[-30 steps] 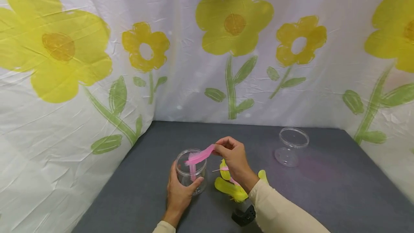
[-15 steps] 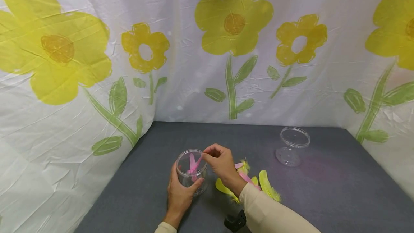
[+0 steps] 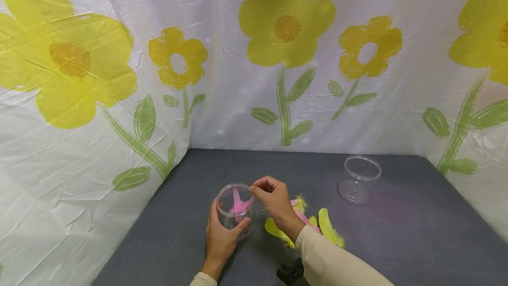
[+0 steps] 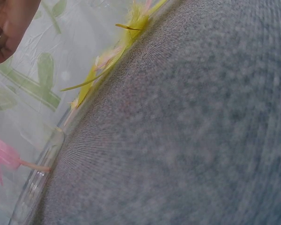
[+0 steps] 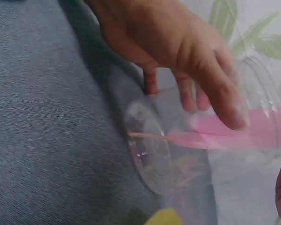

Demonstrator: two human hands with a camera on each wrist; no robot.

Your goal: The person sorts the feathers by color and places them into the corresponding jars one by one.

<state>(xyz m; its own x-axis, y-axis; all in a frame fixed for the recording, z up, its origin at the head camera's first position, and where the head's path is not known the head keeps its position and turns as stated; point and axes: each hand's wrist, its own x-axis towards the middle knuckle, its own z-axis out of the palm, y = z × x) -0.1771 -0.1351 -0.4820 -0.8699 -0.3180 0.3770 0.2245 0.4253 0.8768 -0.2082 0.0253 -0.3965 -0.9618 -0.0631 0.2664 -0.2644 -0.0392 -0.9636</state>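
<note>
My left hand (image 3: 222, 237) grips a clear plastic jar (image 3: 248, 228) around its side, thumb on the near wall. Inside lie pink feathers (image 3: 238, 206), crossing each other; in the right wrist view one quill (image 5: 147, 136) reaches the jar's base. At the right of the jar's rim is my right hand (image 3: 275, 200), fingers loosely bent, with no feather visible in them. That same right hand (image 4: 11, 28) hangs partly in view in the left wrist view. A loose pile of yellow feathers (image 3: 327, 228) and pink feathers (image 3: 303, 219) lies under and beside my right forearm.
A clear round lid (image 3: 362, 169) leans above a clear round piece (image 3: 354, 192) at the back right of the dark grey table (image 3: 190, 175). A black strap-like object (image 3: 289, 272) is by the right sleeve. A flowered white curtain (image 3: 222, 114) stands behind.
My right hand has brought a pink feather leftward into the jar and let it go; it now lies lower inside, against the other. The left hand has kept its grip on the jar.
</note>
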